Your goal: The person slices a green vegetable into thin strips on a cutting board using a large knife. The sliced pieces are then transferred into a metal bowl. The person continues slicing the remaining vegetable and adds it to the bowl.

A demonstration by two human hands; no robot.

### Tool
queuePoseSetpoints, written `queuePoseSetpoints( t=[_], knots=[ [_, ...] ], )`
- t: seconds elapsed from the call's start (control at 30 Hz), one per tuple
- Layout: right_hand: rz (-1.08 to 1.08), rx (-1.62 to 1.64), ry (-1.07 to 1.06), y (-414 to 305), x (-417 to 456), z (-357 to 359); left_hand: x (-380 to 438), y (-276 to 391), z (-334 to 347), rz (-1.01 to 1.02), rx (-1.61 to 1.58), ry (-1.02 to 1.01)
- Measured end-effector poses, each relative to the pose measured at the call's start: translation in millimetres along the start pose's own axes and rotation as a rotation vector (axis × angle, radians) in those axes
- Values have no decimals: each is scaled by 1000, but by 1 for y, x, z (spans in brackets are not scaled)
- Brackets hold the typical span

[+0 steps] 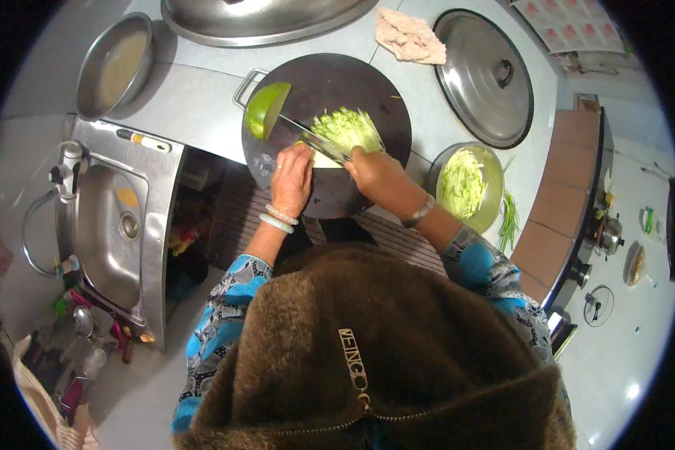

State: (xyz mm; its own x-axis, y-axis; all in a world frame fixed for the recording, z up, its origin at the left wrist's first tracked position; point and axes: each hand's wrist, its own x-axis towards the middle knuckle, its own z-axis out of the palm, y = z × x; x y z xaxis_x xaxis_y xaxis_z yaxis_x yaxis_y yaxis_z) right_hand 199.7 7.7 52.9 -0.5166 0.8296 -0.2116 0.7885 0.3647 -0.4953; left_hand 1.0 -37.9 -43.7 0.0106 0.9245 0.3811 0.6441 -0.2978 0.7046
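Note:
My right hand (377, 175) grips a kitchen knife (322, 143), its blade slanting to the upper left across a round dark cutting board (337, 79). Pale squash slices (327, 161) lie under and beside the blade, and my left hand (292, 175) presses their left end with bent fingers. Just beyond the knife is a heap of thin green-and-white squash shreds (349, 128). A large cut chunk of green squash (263, 112) rests at the board's left edge, near the knife tip. My fingers hide part of the slices and the knife handle.
Right of the board, a metal bowl (490, 209) holds more shreds, with green onion stalks (508, 225) beside it. Beyond are a domed lid (475, 76), a crumpled cloth (408, 36) and a larger lid (270, 25). Left are a steel basin (93, 84), a white-handled tool (143, 140) and a sink (104, 242).

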Motion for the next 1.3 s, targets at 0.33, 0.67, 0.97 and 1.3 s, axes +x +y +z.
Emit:
queuePoseSetpoints(
  t=[0.33,0.67,0.97,1.3],
  knots=[
    [24,64,9,5,5,27,2,-2,0,0,15,2],
    [-42,52,79,8,2,36,3,8,-4,13,102,36],
    [-133,3,18,2,0,3,-6,5,0,-59,97,77],
    [-90,45,-27,9,12,12,-9,5,2,-140,77,63]
  ],
)
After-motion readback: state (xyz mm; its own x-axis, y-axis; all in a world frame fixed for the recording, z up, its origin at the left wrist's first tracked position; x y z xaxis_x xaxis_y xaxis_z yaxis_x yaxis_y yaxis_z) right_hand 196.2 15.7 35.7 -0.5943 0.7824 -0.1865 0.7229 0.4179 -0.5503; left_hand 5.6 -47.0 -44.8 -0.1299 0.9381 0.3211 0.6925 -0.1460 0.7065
